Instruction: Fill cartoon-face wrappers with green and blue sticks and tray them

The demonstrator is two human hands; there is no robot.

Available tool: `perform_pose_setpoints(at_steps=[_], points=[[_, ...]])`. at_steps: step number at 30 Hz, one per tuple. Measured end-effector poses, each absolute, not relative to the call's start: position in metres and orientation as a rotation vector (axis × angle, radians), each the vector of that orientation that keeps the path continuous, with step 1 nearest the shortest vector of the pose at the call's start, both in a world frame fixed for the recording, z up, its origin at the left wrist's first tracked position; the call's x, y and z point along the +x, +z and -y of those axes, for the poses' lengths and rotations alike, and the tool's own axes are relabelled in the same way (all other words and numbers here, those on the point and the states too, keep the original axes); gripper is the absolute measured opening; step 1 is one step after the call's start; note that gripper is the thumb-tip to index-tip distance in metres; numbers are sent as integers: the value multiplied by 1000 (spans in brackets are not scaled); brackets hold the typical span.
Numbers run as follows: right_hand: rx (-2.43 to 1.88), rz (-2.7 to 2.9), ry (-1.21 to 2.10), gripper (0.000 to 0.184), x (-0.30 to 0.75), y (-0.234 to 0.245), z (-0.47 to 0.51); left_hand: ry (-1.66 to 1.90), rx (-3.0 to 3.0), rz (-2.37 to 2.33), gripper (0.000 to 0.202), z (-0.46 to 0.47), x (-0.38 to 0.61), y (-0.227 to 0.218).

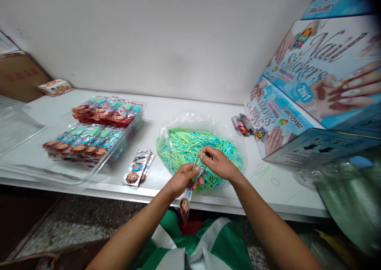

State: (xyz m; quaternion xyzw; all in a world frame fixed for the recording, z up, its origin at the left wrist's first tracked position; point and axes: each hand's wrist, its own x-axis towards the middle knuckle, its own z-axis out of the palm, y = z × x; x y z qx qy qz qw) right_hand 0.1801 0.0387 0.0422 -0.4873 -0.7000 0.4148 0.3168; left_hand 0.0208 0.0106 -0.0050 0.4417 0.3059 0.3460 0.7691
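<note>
My left hand [185, 178] is closed around a small clear packet with a cartoon face card [184, 205] that hangs down past the table's front edge. My right hand [218, 162] pinches a thin green stick [199, 157] at the packet's open top. Both hands hover over an open plastic bag heaped with green and blue sticks [184, 145] on the white table [208, 111].
A clear tray [18, 170] at left holds two rows of filled packets [86, 141]. Loose flat packets [138, 167] lie beside it. Stacked nail-sticker boxes [309, 99] stand at right, two small packets [242, 124] by them. A brown carton [18, 77] sits far left.
</note>
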Motion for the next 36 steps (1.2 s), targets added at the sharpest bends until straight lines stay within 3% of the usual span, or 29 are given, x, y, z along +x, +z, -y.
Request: perform_pose_setpoints(at_steps=[11, 21, 26, 30, 36], points=[[-1132, 1810, 1064, 20, 180, 40, -41, 738, 1052, -704, 35, -12, 17, -4], [-1103, 1816, 771, 12, 173, 57, -41, 706, 1197, -771, 39, -13, 13, 1], [-1078, 1521, 605, 16, 177, 73, -45, 769, 1172, -795, 38, -13, 11, -2], [-1067, 1389, 732, 17, 180, 72, -41, 954, 1160, -829, 34, -17, 5, 1], [-1234, 1799, 844, 12, 167, 51, -21, 1119, 1211, -827, 31, -22, -4, 12]])
